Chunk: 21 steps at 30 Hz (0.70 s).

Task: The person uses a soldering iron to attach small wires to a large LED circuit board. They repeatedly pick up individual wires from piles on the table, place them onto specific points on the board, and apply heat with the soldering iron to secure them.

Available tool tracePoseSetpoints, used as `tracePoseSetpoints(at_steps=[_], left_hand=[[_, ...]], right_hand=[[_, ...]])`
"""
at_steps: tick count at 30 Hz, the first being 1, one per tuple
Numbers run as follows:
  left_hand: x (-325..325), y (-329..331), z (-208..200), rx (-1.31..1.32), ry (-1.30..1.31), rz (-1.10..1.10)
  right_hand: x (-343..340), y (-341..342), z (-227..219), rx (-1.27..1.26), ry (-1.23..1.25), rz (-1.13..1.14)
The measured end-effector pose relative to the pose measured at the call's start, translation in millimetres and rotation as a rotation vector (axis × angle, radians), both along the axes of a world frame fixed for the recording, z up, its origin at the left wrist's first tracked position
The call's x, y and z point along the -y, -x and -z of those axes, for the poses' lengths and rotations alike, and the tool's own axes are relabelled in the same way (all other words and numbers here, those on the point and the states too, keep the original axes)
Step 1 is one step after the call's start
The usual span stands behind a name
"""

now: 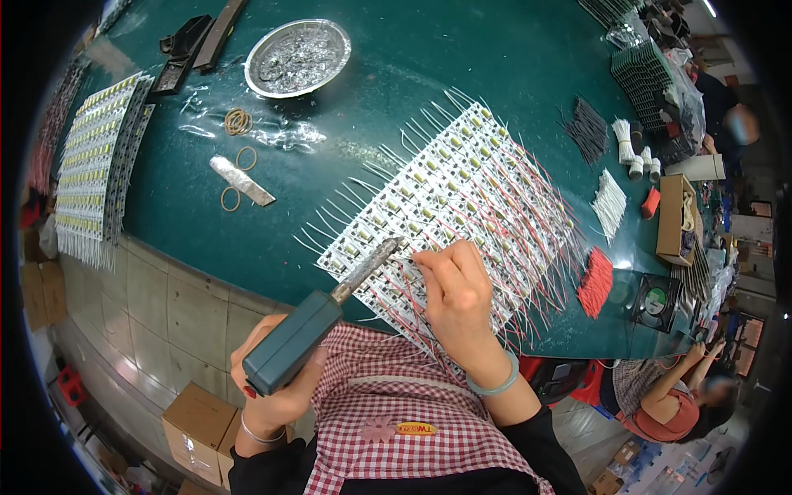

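My left hand (285, 404) is closed around the dark green handle of a soldering iron (297, 342). The iron's scorched metal barrel slants up to the right, and its tip is over a panel of white circuit boards (421, 190). The panel carries rows of small yellowish parts, with white wires sticking out along its far left edge and red wires across its right side. Beside the tip, my right hand (458, 293) pinches a thin wire just above the boards; its fingers partly hide the wire's end.
A metal bowl (298, 58), rubber bands (238, 122) and a flat silvery strip (242, 181) lie on the green table (206, 74). More board panels (99, 165) stand left. Bundles of black, white and red wires (595, 282) lie right, near a small fan (656, 302). Other people sit at right.
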State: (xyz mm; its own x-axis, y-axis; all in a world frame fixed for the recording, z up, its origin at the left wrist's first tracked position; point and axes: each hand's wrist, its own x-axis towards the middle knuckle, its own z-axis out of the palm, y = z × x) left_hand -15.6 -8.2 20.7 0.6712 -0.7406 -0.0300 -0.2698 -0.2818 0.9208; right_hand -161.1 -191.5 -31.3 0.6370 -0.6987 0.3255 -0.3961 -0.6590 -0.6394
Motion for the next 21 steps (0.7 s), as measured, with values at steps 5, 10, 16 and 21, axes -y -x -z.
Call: tracePoseSetpoints(at_steps=[5,10,16,21], left_hand=[[-8,0,4,-0.005,-0.009,-0.059],[-19,2,7,-0.169,-0.037,-0.221],[-21,3,3,-0.152,0.013,-0.230],[-26,2,7,-0.140,0.030,-0.225]], right_hand=[[0,15,-11,-0.038,0.042,-0.006],[-8,29,-48,-0.079,-0.016,-0.001],[-20,6,-29,-0.037,-0.019,-0.092],[-21,1,-13,-0.109,0.030,-0.135]])
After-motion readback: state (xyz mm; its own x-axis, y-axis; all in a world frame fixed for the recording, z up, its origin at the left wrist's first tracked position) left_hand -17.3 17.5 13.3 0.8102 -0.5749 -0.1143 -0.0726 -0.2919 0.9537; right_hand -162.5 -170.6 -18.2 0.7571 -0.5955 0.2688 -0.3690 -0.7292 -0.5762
